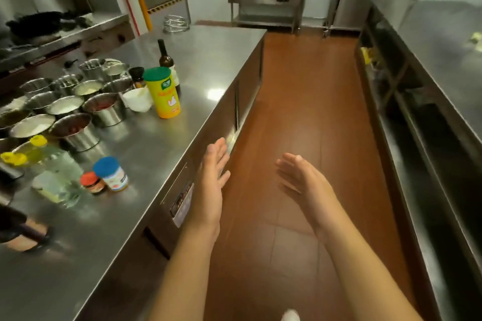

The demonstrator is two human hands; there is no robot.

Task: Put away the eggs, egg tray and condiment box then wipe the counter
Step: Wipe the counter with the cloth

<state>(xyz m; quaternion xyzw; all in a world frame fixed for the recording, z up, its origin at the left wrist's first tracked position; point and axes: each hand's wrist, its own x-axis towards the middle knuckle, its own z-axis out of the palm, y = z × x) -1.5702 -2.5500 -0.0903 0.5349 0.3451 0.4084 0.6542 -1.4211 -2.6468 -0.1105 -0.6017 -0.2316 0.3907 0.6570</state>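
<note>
Your left hand (211,177) is nearer the desk (146,143); both hands' fingers lie straight and empty, with no eggs in view.

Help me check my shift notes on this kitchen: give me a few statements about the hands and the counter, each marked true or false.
1. Both hands are empty with straight fingers. True: the left hand and right hand hold nothing.
2. The yellow canister has a red lid. False: its lid is green.
3. A dark bottle stands behind the yellow canister. True.
4. The metal cups sit on the floor. False: they stand on the counter.
5. The blue-lidded jar lies on its side. False: it stands upright.
</note>
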